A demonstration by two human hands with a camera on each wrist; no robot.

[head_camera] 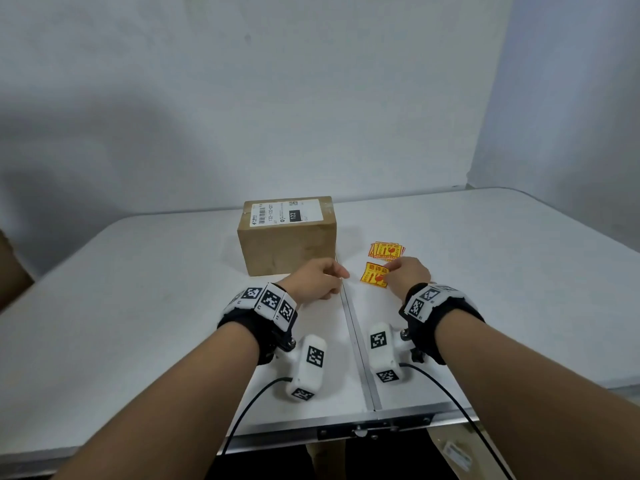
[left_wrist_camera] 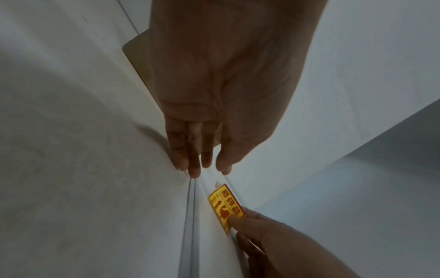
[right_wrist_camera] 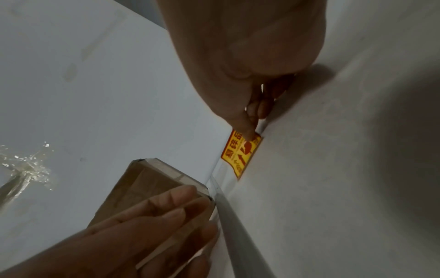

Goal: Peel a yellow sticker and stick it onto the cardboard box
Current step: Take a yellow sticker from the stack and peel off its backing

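The right hand [head_camera: 408, 276] pinches one sticker [head_camera: 372, 274] lying on the table [head_camera: 138, 306], near the box [head_camera: 287, 237]. The left hand [head_camera: 317, 280] is relaxed, holding nothing. A sticker pile [head_camera: 386, 250] lies behind.

A cardboard box [head_camera: 287, 237] stands on the white tabletop [head_camera: 138, 289], with a white shipping label [head_camera: 289, 212] on its top; to its right lies a small pile of yellow stickers [head_camera: 387, 250]; nearer, a single yellow sticker [head_camera: 373, 274] lies flat; the right hand [head_camera: 408, 277] touches the right edge of this sticker; the left hand [head_camera: 317, 280] is just near the box, fingers loosely curled, holding nothing; a metal seam [head_camera: 358, 348] runs between the two wrists.
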